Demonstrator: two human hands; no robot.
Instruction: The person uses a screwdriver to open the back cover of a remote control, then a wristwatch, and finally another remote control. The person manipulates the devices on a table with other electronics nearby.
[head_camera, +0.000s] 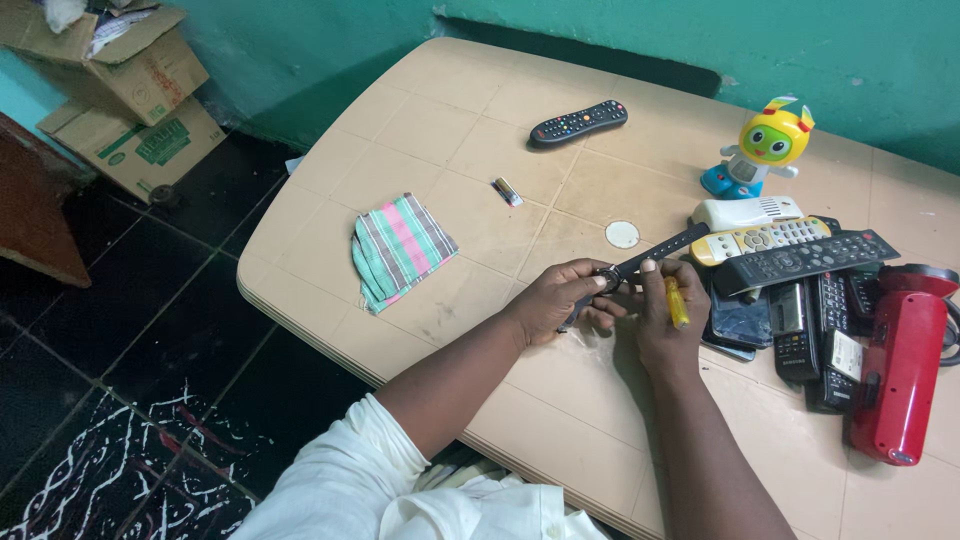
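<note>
a small home repair corner: a beige plastic worktop (450, 130) against a teal wall (640, 30), a heap of remote controls (800, 300), cardboard boxes (130, 90) on the dark tiled floor (120, 330).

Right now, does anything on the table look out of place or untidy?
Yes. The remotes at the right edge lie heaped across one another beside a red torch, not in order. A small battery lies loose near the striped cloth. The hands hold a wristwatch and a yellow-handled tool; nothing looks spilled.

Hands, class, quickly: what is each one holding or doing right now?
Left hand: closed on a black wristwatch.
Right hand: closed on a yellow-handled screwdriver.
</note>
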